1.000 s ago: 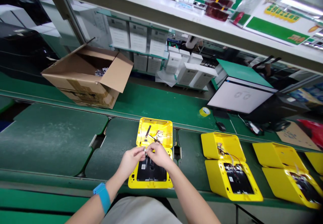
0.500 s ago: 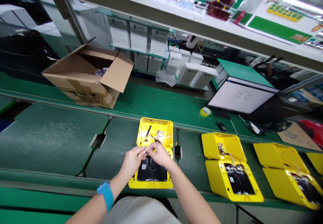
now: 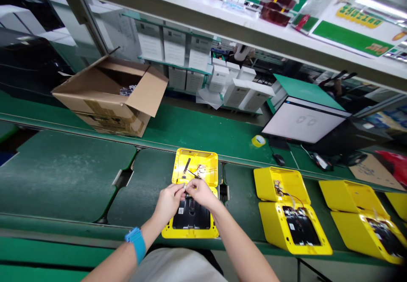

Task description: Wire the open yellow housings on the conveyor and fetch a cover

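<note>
Head view: the left hand point(image 3: 169, 202) has its thumb and fingers pinched narrow on a small pale part point(image 3: 184, 186). The right hand point(image 3: 201, 194) meets it there, fingertips drawn together; the part is too small to identify, and I cannot tell whether this hand also grips it or only touches it. A blue wristband point(image 3: 137, 244) is worn on the left wrist.

Directly beneath both hands, an open yellow case point(image 3: 187, 233) lies on the green table point(image 3: 143, 195). Its upper half point(image 3: 208, 157) sits just beyond the fingertips, with wires inside. A black panel point(image 3: 195, 218) fills the lower half, below the hands, and bears a white label point(image 3: 181, 210).

To the right of the right hand stand a second yellow case point(image 3: 273, 224) and a third case point(image 3: 349, 227), both open. Ahead and left of the left hand is an open cardboard box point(image 3: 116, 116). Ahead and right of the right hand are a tape roll point(image 3: 258, 141), a mouse point(image 3: 279, 159) and a lit monitor point(image 3: 305, 121).
</note>
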A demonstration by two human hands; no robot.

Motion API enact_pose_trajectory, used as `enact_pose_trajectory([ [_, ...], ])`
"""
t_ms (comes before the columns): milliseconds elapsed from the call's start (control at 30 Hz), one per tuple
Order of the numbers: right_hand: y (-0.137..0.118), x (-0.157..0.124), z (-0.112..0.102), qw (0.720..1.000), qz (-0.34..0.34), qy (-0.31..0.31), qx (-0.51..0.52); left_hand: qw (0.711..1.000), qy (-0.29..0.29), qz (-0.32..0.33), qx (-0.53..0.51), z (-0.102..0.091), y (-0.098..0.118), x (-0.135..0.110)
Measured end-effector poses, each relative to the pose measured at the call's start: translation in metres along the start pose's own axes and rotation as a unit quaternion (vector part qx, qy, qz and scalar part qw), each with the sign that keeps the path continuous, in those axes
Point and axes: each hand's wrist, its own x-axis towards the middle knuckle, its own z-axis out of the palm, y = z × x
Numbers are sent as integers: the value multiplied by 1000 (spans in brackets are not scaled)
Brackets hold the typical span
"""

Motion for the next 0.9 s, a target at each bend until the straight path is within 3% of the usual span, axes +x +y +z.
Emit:
enact_pose_trajectory([
  [233,10,6,3,1000,-3,8,-1,1000,11,6,7,1,-1,2],
  [467,5,9,2,999,-6,16,-35,997,18,51,63,-1,-6,9],
  [767,10,11,7,998,-16,7,-64,998,14,38,46,-1,-8,9],
  [900,8,8,-4,996,-40,-40,-65,997,-77,-15,-8,-12,-19,12],
])
